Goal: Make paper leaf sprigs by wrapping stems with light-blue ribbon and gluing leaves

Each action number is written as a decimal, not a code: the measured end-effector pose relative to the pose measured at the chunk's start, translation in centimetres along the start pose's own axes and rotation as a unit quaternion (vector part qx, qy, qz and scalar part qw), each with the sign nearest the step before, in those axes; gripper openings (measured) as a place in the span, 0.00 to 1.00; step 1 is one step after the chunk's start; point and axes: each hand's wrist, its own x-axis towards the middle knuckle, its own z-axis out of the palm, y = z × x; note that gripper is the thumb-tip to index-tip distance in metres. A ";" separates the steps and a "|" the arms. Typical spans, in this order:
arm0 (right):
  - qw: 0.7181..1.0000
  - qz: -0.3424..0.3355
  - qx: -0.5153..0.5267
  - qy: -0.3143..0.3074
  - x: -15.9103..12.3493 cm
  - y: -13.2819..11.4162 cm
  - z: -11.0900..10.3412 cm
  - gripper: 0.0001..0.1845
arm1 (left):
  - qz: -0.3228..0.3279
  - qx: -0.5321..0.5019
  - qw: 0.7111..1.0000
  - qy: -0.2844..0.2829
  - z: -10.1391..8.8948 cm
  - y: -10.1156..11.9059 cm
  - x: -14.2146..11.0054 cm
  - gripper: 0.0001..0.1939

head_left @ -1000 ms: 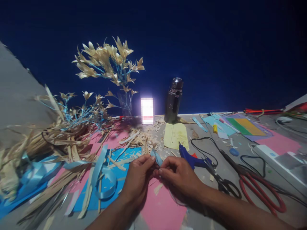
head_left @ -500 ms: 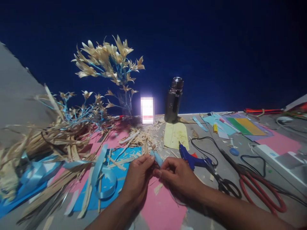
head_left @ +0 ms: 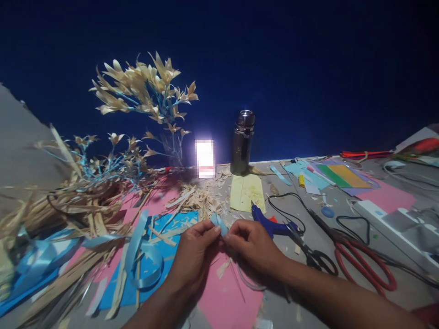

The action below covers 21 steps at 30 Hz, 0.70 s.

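Observation:
Near the middle, a small light-blue ribbon piece [head_left: 219, 223] is pinched between my two hands. My left hand [head_left: 199, 249] grips it from the left with thumb and fingertips. From the right, my right hand [head_left: 252, 244] holds its lower end, fingers pressed together. Thin wire-like strands [head_left: 240, 278] show below my right hand; whether it holds them I cannot tell. Beneath my hands lies pink paper [head_left: 229, 301]. A blue glue gun [head_left: 270, 221] rests just beyond my right hand, and black-handled scissors [head_left: 317, 256] lie beside my right forearm.
Light-blue ribbon [head_left: 151, 265] curls on a blue sheet [head_left: 115, 288] at left, near dry husks [head_left: 103, 210]. Behind stand husk flowers [head_left: 147, 87], a glowing pixelated screen [head_left: 205, 157] and a dark flask [head_left: 242, 146]. Red-handled scissors [head_left: 366, 265] and a white power strip [head_left: 394, 233] lie right.
The ribbon piece has turned between my fingers and looks more bunched and folded. More of the thin strands shows below my right hand. The whole view has shifted slightly.

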 end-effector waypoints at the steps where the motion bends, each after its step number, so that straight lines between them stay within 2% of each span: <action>1: 1.000 -0.009 0.006 0.014 0.2 -0.1 -0.2 0.09 | -0.002 0.006 1.000 -0.009 0.1 0.1 -0.1 0.11; 4: 0.998 -0.019 0.050 0.031 0.7 -0.2 -0.7 0.11 | -0.022 0.028 0.998 -0.043 0.3 0.3 -0.4 0.11; 9: 0.983 -0.011 0.182 -0.015 1.2 0.1 -1.1 0.15 | -0.048 0.039 0.996 -0.072 0.5 0.0 -0.8 0.12; 12: 0.979 -0.001 0.205 -0.020 1.2 0.2 -1.1 0.16 | -0.057 0.040 0.995 -0.075 0.5 -0.2 -0.9 0.13; 21: 0.977 0.021 0.213 0.011 1.2 -0.2 -0.7 0.13 | -0.053 0.015 0.998 -0.017 0.9 -0.6 -0.7 0.17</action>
